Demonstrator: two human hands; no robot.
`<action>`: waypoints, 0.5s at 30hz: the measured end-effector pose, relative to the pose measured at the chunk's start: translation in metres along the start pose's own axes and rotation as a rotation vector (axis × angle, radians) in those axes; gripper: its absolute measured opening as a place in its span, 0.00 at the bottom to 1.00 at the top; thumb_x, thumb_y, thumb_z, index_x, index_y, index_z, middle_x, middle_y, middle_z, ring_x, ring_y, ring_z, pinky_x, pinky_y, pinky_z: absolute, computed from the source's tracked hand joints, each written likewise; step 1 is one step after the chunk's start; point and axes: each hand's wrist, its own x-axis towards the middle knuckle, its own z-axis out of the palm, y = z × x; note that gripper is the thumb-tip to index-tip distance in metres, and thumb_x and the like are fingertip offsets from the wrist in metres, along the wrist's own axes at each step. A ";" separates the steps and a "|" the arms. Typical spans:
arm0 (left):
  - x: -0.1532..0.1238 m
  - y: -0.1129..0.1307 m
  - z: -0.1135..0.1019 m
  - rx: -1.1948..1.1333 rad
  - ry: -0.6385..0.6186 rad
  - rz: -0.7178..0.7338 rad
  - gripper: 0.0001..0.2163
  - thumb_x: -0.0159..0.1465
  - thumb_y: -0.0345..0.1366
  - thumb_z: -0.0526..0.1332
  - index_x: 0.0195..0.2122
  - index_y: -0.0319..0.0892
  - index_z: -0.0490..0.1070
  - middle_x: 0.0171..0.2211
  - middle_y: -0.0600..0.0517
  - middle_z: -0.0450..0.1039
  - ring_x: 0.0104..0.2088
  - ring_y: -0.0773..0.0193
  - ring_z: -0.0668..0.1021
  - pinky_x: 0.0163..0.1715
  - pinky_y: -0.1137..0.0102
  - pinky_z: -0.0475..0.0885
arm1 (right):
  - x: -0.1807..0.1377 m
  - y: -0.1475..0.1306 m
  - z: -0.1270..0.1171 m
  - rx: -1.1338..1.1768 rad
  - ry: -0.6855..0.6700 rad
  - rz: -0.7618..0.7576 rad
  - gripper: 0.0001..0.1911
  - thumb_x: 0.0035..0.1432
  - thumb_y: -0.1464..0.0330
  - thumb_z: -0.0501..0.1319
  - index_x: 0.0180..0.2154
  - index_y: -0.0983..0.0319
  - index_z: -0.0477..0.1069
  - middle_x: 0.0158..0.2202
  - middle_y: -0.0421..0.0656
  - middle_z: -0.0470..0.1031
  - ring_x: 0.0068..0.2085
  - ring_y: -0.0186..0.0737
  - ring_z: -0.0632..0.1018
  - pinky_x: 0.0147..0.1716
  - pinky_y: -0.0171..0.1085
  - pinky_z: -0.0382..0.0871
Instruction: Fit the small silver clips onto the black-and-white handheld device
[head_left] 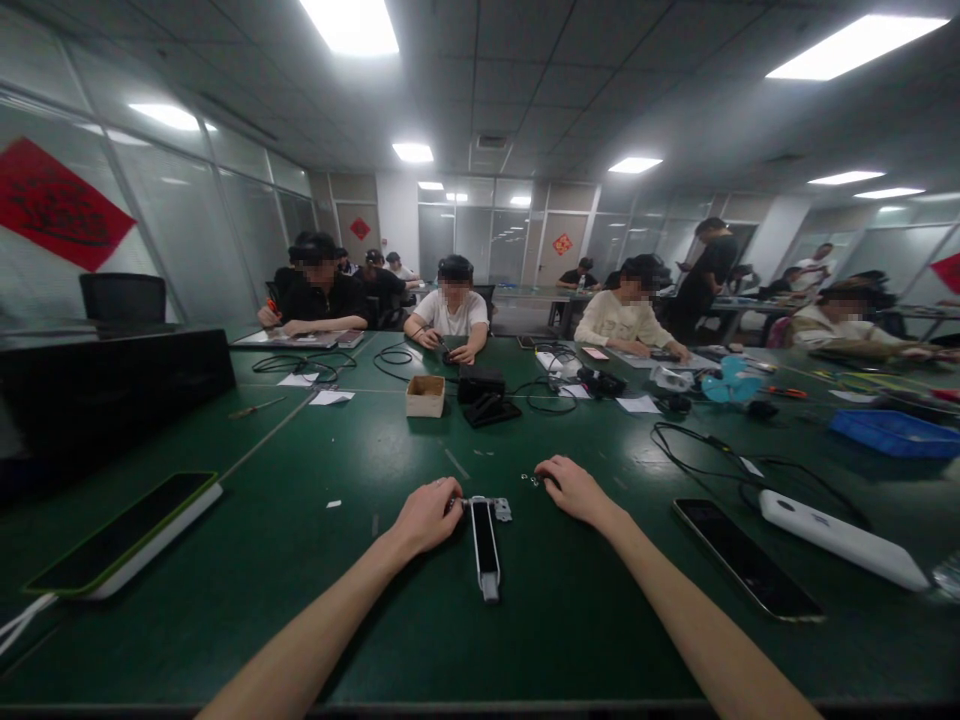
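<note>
My left hand is curled at the left side of a slim white-and-black device, its fingertips closed beside the upper end. What those fingers hold, if anything, is hidden. A small metal bracket-like piece sticks out at the device's upper right. The device lies on the green table with its grey end towards me. Further right, my right hand rests low over the table, fingers bent down and together. Tiny shiny parts lie right by its fingertips; whether one is pinched cannot be seen.
On the left lies a phone on a white block; on the right, a dark phone and a white bar-shaped case. Ahead stand a small box, black parts, a blue fan and a blue tray. Several people sit opposite.
</note>
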 end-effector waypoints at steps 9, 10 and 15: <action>0.001 -0.003 0.004 0.011 0.016 0.000 0.07 0.63 0.34 0.51 0.37 0.42 0.67 0.35 0.51 0.72 0.35 0.62 0.74 0.34 0.70 0.66 | 0.005 0.005 0.003 -0.027 -0.054 0.026 0.13 0.62 0.69 0.50 0.42 0.63 0.72 0.42 0.47 0.71 0.44 0.40 0.72 0.45 0.36 0.65; 0.001 -0.004 0.004 0.009 0.018 0.000 0.07 0.63 0.34 0.51 0.37 0.42 0.67 0.35 0.51 0.72 0.34 0.62 0.74 0.34 0.70 0.66 | 0.005 0.004 0.004 -0.032 -0.052 0.025 0.13 0.63 0.70 0.50 0.42 0.63 0.72 0.42 0.47 0.71 0.44 0.40 0.72 0.45 0.36 0.65; 0.001 -0.004 0.003 -0.030 0.009 0.006 0.07 0.64 0.35 0.51 0.38 0.42 0.67 0.34 0.51 0.72 0.34 0.62 0.74 0.33 0.70 0.66 | 0.006 0.001 0.005 -0.060 -0.029 0.016 0.14 0.62 0.71 0.50 0.46 0.64 0.70 0.42 0.49 0.72 0.44 0.42 0.73 0.45 0.37 0.64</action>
